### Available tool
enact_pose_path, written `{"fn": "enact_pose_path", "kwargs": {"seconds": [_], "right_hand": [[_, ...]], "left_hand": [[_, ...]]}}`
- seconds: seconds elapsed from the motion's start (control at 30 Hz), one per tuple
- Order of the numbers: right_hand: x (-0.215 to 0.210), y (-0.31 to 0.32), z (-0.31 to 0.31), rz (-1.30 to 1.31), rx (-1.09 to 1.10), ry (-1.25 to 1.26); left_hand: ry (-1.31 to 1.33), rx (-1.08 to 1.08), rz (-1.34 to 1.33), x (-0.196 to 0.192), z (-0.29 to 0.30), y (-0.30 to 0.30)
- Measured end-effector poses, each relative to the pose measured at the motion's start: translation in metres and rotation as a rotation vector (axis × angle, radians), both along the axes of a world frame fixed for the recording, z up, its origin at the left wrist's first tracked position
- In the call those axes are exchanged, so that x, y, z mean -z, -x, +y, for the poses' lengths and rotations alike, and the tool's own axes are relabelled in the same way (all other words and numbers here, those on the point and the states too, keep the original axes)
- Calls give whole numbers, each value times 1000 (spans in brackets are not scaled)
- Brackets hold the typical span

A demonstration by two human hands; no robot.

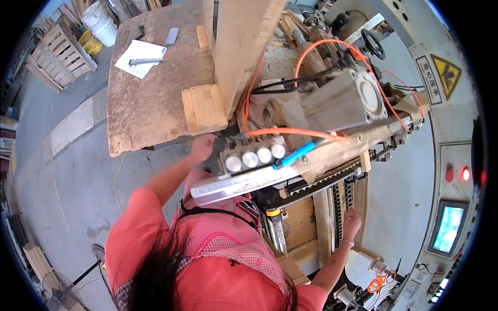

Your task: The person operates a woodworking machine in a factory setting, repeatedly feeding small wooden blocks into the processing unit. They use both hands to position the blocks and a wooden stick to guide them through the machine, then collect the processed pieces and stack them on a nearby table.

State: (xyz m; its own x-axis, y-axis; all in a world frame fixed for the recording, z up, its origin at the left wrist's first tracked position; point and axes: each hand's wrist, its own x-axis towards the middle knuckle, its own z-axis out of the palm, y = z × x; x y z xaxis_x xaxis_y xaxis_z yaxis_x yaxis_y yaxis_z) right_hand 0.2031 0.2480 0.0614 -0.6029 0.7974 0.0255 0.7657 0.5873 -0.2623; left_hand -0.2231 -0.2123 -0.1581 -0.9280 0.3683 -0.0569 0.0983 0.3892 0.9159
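My left hand (202,149) is beside the machine's front corner, just below a block of joined wooden strips (204,108) on the table edge. It is blurred, and whether its fingers hold anything cannot be seen. Over on the right, my right hand (351,223) reaches down to the machine's bed beside a toothed black chain track (337,207) and long wooden pieces (322,225). Its fingers are drawn together, with their tips partly hidden. Between the hands are several round silver knobs (249,158), a blue tube-shaped piece (295,154) and a metal beam (244,186).
A brown worktable (150,98) bears paper (135,51) and a caliper (146,61). Tall boards (244,46) stand at its right edge. Orange hoses (332,41) loop above a large motor (342,101). At right, a control panel has a lit red button (466,174) and a screen (448,228).
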Motion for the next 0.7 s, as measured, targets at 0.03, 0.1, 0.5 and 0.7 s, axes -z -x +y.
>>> {"fn": "enact_pose_path", "kwargs": {"seconds": [0.03, 0.1, 0.5, 0.7], "right_hand": [[-9, 10, 0, -76, -16, -10], [-2, 10, 9, -21, -37, -7], [-8, 94, 67, 267, -194, -321], [-16, 160, 133, 189, -145, -316]], "left_hand": [[238, 151, 71, 11, 10, -1], [46, 327, 212, 35, 24, -6], [254, 197, -202, -127, 95, -126], [229, 248, -198, -129, 97, -165]]}}
